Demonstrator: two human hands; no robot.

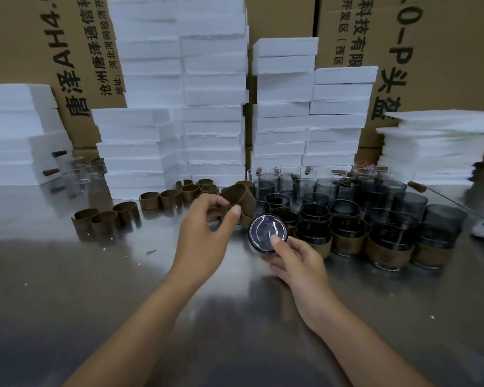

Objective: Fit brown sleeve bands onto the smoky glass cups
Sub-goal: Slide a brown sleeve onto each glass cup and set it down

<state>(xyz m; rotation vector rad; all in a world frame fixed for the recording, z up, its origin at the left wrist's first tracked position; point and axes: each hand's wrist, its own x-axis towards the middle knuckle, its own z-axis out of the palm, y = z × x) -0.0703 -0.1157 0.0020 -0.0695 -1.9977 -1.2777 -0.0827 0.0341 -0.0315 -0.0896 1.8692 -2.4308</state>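
Our right hand (294, 261) grips a smoky glass cup (267, 233) above the middle of the table (95, 289), with its base turned towards us (its wall is hidden behind the base and our fingers). Our left hand (204, 233) pinches a brown band (239, 195) just left of the cup; thumb and blur hide the band's lower edge. Banded cups (347, 241) crowd towards the right edge, and the rearmost are hard to make out.

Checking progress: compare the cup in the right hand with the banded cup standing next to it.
The held cup is tipped, a round end facing the camera; the neighbouring cup stands upright on the table. The neighbouring cup wears a brown band; none shows on the held cup. Both are smoky glass.
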